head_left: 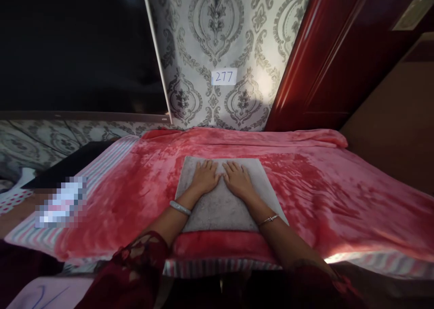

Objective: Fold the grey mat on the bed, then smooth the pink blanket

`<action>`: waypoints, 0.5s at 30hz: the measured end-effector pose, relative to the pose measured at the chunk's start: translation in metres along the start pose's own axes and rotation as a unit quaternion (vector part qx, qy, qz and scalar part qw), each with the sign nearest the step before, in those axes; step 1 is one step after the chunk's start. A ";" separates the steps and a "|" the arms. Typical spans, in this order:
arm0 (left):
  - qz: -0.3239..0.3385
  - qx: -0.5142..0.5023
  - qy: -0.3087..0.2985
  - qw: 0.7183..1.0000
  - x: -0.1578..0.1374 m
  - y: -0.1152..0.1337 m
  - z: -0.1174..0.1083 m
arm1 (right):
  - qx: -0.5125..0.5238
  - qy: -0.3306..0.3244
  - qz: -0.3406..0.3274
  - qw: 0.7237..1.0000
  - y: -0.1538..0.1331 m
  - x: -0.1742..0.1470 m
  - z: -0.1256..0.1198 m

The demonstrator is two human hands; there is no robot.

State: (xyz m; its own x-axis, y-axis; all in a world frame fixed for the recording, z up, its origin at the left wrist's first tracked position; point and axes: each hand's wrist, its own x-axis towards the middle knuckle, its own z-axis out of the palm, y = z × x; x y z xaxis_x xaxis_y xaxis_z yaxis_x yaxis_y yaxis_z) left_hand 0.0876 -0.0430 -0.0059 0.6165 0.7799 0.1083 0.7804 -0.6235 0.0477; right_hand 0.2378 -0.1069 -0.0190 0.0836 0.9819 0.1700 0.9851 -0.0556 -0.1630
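Observation:
A grey, soft-looking rectangle of cloth (217, 209) lies flat on a red plush blanket (135, 196); whether it is folded I cannot tell. My left hand (205, 177) rests palm down on its upper left part, fingers stretched out. Beside it, my right hand (238, 179) lies palm down on the upper right part, fingers spread. The two thumbs come close to each other near the cloth's middle. Neither hand grips anything. A bangle circles each wrist.
Striped fabric (111, 157) shows under the blanket's left side. A blurred-out item (63, 203) sits at the left edge. Behind stand a dark television (77, 51), patterned wallpaper with a paper label (224, 77) reading 277, and a dark red wooden door or panel (322, 60).

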 end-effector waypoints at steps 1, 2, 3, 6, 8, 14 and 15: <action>0.001 -0.003 0.000 1.000 0.000 0.000 0.000 | 0.000 -0.001 0.000 1.000 0.001 0.001 0.000; 0.000 -0.008 0.000 1.000 0.001 -0.001 -0.001 | 0.000 -0.002 -0.001 1.000 0.001 0.001 0.000; 0.000 -0.013 0.001 1.000 0.002 -0.001 -0.002 | 0.000 -0.001 -0.001 1.000 0.002 0.002 0.000; 0.001 -0.032 0.003 0.999 0.003 -0.002 -0.003 | -0.004 0.011 -0.005 1.000 0.004 0.004 0.001; 0.002 -0.044 0.003 0.999 0.002 -0.003 -0.004 | -0.006 0.016 -0.010 1.000 0.005 0.004 0.003; -0.030 -0.032 0.028 0.999 -0.007 -0.016 -0.015 | -0.015 -0.002 -0.011 1.000 0.003 0.004 0.000; -0.043 -0.031 0.037 0.998 -0.008 -0.021 -0.018 | -0.014 -0.010 -0.012 1.000 0.003 0.004 -0.002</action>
State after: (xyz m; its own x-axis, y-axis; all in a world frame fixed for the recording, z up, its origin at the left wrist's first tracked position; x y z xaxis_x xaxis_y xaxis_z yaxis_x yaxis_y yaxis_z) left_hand 0.0647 -0.0374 0.0099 0.5363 0.8261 0.1732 0.8209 -0.5582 0.1207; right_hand 0.2415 -0.1033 -0.0166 0.0578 0.9864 0.1538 0.9906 -0.0375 -0.1318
